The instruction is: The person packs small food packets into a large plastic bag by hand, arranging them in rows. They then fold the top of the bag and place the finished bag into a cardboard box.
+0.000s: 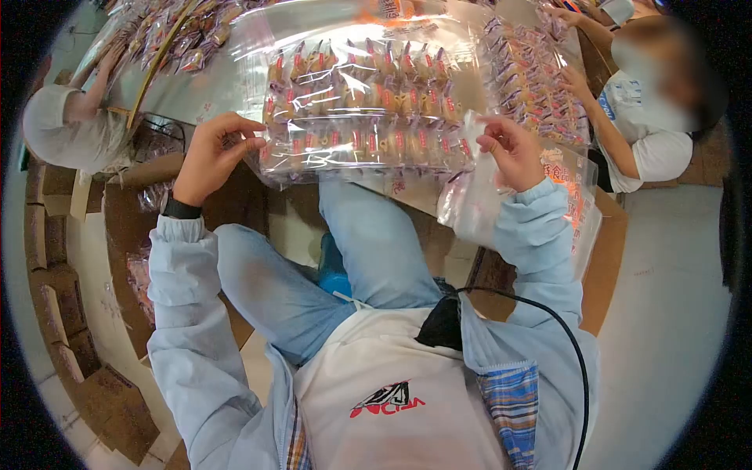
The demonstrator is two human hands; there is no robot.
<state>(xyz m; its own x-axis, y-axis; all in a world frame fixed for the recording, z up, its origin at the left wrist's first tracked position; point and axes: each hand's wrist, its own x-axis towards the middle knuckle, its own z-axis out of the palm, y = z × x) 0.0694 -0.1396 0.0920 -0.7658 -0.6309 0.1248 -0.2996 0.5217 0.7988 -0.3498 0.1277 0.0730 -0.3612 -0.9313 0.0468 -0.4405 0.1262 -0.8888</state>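
Note:
A large clear plastic bag (360, 142) lies at the table's near edge, with rows of small wrapped pieces inside. At its left edge, my left hand (219, 153) pinches the plastic between thumb and fingers. My right hand (509, 150) is closed on the clear film at the bag's right side. Below that hand, loose clear plastic with orange print (578, 196) hangs over the table edge.
Another filled bag (533, 78) lies to the right, touched by a co-worker's hands (576, 82). Loose wrapped pieces (192, 59) are heaped at the upper left, near another person's arm (98, 86). Cardboard boxes (116, 403) stand at left.

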